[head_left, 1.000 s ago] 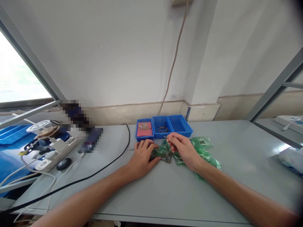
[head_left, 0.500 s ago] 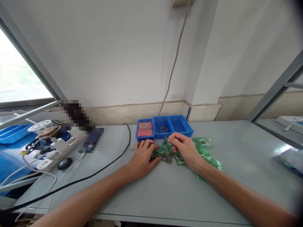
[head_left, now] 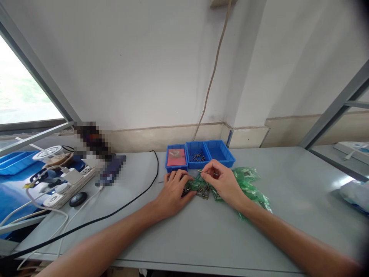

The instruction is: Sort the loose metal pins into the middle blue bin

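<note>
My right hand (head_left: 223, 182) pinches a small metal pin (head_left: 199, 171) between thumb and forefinger, just in front of the blue bins. Lying on the table, my left hand (head_left: 173, 192) has its fingers spread over the edge of a green plastic bag (head_left: 198, 182) and loose metal pins (head_left: 204, 192). What lies under its palm is hidden. More green bags (head_left: 253, 190) with small parts inside lie beneath and right of my right hand. Similar dark metal pins (head_left: 197, 157) are scattered in the middle blue bin (head_left: 191, 145).
The left blue bin (head_left: 177, 168) holds a pink piece (head_left: 177, 158) with small clear bags on it. To its right stands another blue bin (head_left: 220, 152). A black cable (head_left: 115, 211) crosses the table's left side, near a black mouse (head_left: 78, 199) and a power strip (head_left: 53, 199).
My right hand has shifted slightly left and turned, so more of the pinched pin shows, pointing left. My left hand stays in place.
</note>
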Demonstrator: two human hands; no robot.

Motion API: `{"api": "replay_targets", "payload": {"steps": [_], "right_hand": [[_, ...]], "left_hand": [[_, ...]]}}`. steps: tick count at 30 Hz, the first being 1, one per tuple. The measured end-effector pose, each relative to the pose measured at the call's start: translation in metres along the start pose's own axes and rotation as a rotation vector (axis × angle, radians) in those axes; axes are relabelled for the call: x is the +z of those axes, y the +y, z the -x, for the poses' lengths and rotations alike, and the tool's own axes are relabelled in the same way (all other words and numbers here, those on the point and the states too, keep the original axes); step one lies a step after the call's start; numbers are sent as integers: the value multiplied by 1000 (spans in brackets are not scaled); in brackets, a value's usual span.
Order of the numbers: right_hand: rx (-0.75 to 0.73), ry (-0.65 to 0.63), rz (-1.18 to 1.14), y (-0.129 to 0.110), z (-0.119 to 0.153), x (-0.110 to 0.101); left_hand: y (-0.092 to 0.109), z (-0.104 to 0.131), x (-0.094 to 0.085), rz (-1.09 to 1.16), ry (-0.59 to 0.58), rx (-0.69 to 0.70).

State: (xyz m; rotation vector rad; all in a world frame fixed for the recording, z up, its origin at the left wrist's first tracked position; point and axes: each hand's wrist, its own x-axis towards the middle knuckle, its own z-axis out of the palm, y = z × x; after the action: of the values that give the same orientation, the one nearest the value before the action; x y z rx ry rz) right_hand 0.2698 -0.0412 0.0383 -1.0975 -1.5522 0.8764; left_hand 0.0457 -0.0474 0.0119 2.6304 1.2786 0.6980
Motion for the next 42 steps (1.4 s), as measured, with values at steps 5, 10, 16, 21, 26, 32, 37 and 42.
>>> {"api": "replay_targets", "payload": {"steps": [5, 10, 16, 21, 26, 32, 37, 42], "right_hand": [[39, -29, -62, -3, 2, 0], [170, -46, -234, -3, 0, -1], [283, -64, -487, -2, -2, 0], [201, -8, -300, -1, -3, -3], [-103, 55, 95, -3, 0, -4], [83, 41, -31, 0, -3, -5], [306, 22, -297, -2, -6, -4], [397, 43, -465, -3, -7, -3]], "left_hand": [[0, 0, 0, 1, -4, -2], [1, 0, 0, 3, 1, -2], [0, 0, 0, 5, 2, 0], [0, 0, 0, 2, 0, -5], [1, 0, 0, 5, 2, 1], [1, 0, -2, 11, 7, 7], [3, -1, -4, 32, 45, 21], [2, -2, -5, 61, 104, 33]]}}
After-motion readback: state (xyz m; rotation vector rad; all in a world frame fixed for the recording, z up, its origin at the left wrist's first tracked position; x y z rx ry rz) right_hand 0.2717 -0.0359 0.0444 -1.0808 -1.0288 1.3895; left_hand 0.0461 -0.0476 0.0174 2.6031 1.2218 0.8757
